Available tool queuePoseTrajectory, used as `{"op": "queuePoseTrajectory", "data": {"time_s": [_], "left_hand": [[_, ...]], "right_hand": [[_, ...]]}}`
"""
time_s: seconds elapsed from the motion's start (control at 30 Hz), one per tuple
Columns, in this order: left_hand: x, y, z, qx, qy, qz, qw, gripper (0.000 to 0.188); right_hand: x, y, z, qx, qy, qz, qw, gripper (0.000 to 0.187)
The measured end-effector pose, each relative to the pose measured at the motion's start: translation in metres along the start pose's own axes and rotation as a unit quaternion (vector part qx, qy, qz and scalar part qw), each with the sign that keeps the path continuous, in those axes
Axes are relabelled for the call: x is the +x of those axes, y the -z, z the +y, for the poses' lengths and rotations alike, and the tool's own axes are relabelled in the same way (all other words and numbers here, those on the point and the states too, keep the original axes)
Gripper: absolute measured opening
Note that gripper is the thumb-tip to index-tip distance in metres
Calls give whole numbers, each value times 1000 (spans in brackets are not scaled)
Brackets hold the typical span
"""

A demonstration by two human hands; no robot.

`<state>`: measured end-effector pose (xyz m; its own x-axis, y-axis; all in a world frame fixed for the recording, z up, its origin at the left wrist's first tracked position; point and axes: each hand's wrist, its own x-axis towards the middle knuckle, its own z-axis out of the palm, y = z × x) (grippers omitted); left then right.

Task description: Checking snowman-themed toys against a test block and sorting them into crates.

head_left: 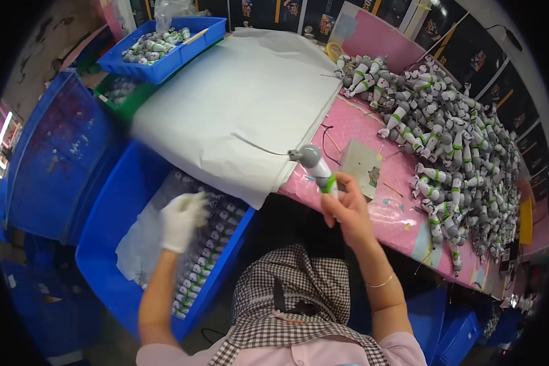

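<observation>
Presently, the green-ringed plastic piece (317, 166) is above the near side of the pink desk (354, 122), clamped in the grip of the right hand (348, 208). The gloved left hand (180, 222) is over the blue bin (107, 256); whether its grip is closed, I cannot tell. Similar pieces (460, 146) lie heaped at right.
</observation>
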<state>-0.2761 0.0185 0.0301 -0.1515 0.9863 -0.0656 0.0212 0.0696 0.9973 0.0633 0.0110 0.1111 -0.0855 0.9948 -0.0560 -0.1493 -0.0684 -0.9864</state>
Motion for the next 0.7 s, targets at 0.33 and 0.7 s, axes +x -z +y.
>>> {"op": "queuePoseTrajectory", "data": {"time_s": [0.33,0.7], "left_hand": [[1,-220,81,-382,138,-248,879,51],[-4,-225,80,-372,222,-340,835,63]], "right_hand": [[-32,31,41,363,-1,-69,929,45],[-38,68,14,-68,76,-4,995,25]]}}
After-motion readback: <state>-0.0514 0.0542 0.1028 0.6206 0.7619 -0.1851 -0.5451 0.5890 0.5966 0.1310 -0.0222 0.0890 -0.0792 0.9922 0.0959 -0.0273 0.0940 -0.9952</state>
